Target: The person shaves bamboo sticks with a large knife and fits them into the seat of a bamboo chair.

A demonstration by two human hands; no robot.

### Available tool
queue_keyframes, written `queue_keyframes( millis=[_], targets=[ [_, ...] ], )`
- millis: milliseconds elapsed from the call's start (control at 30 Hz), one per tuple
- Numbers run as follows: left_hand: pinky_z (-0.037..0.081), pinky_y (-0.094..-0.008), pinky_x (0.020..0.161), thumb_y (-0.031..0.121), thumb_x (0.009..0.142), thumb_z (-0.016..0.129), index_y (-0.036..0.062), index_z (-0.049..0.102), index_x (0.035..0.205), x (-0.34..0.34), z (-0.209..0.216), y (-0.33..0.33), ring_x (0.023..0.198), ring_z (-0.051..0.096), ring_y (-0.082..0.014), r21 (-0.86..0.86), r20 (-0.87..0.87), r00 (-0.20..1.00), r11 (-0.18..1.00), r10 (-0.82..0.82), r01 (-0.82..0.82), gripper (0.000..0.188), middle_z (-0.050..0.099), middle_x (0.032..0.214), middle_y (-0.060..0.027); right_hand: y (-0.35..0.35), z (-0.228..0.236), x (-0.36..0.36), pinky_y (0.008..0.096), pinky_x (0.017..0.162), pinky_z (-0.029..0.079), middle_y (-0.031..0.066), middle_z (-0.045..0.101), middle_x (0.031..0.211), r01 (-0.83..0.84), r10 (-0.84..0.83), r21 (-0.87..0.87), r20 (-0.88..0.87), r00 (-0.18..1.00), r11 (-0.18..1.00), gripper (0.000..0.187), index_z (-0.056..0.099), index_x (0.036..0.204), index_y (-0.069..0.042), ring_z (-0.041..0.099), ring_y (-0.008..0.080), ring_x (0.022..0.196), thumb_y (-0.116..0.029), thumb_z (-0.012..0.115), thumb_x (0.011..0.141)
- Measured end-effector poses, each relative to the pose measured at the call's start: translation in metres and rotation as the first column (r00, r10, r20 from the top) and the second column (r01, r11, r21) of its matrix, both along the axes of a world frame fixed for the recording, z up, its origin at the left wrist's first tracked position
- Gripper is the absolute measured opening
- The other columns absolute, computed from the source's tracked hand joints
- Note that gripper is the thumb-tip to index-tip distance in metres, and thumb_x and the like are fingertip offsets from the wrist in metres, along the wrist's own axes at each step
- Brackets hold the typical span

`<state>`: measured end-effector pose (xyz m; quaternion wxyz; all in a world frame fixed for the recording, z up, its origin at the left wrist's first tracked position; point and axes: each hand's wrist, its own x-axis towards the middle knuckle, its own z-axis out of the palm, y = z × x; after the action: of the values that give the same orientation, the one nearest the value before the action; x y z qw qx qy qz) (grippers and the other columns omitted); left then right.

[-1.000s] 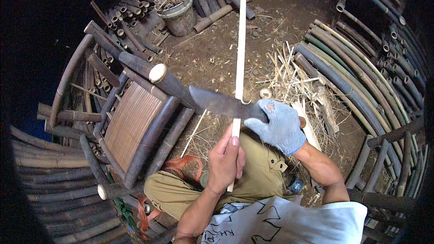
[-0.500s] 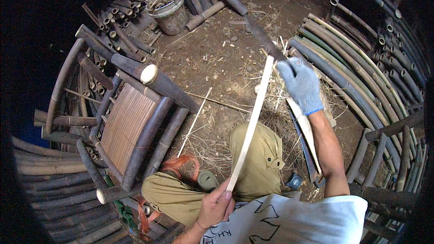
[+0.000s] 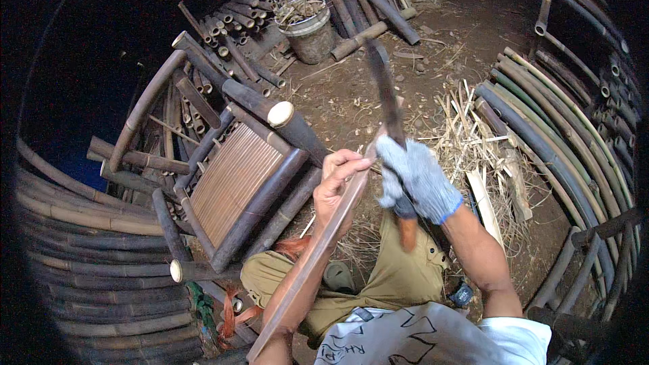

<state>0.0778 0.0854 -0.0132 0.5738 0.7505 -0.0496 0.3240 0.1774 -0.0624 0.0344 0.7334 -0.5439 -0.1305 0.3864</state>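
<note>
Head view: I look down from a distance on bent, khaki-trousered knees (image 3: 416, 267).
Long strip (image 3: 315, 257): it slants toward the lower edge; the left hand's grip (image 3: 337, 182) is narrow, holding it near its upper end.
Broad knife (image 3: 387, 98): the gloved right hand (image 3: 422, 179) has its grip around the handle; the blade points away, blurred, so I cannot tell whether it touches the strip.
Room ahead: earth floor (image 3: 460, 40), between bamboo chair (image 3: 236, 182) and stacked poles (image 3: 541, 128).
Left obstacle: the chair's sawn post end (image 3: 280, 114), near the left hand.
Right obstacle: shavings heap (image 3: 470, 132), just beside the glove.
Far side: scrap-filled bucket (image 3: 311, 42).
</note>
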Motion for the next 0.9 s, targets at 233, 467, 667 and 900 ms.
queue_keyframes(
  millis=[233,467,667,900],
  targets=[
    [0.047,-0.0223,0.057,0.023,0.102,0.052,0.0,0.052,0.139,-0.055,0.029,-0.026,0.067,0.058,-0.0116,-0.813,-0.299,0.736,0.566,-0.607,0.137,0.043,0.063,0.092,-0.0085,-0.017,-0.014,0.057,0.0297,0.044,0.049,-0.0011,0.051,0.061,0.184,-0.176,0.172,-0.062,0.982,0.968,0.02,0.062,0.092,-0.005,0.049,0.0096,0.046,-0.024,0.067,0.093],
    [0.039,-0.0191,0.046,0.016,0.101,0.059,0.0024,0.055,0.138,-0.062,0.023,-0.034,0.058,0.049,-0.0023,-0.43,-0.621,0.769,0.886,-0.148,-0.176,0.04,0.064,0.088,0.0004,-0.039,-0.012,0.047,0.0482,0.064,0.051,0.0191,0.066,0.081,0.514,0.064,-0.239,0.94,0.334,0.824,0.036,0.061,0.097,-0.007,0.066,0.04,0.075,-0.043,0.062,0.093],
    [0.044,-0.0219,0.056,0.016,0.1,0.058,-0.0027,0.058,0.133,-0.052,0.021,-0.034,0.063,0.052,-0.006,-0.078,-0.586,0.805,0.983,0.092,-0.169,0.037,0.064,0.088,-0.0028,-0.049,-0.025,-0.001,0.0466,0.059,0.051,0.0159,0.065,0.075,0.4,0.303,-0.329,0.944,0.128,0.856,0.053,0.064,0.089,-0.007,0.066,0.0362,0.068,-0.059,0.066,0.084],
    [0.044,-0.0234,0.063,0.015,0.1,0.058,-0.0021,0.058,0.133,-0.066,0.011,-0.054,0.07,0.053,-0.0074,0.047,-0.523,0.835,0.984,0.171,-0.171,0.037,0.062,0.088,-0.0035,-0.047,-0.037,0.017,0.0464,0.06,0.051,0.016,0.065,0.074,0.517,0.24,-0.373,0.921,0.307,0.77,0.048,0.064,0.088,-0.009,0.066,0.0374,0.069,-0.057,0.065,0.085]
  ],
)
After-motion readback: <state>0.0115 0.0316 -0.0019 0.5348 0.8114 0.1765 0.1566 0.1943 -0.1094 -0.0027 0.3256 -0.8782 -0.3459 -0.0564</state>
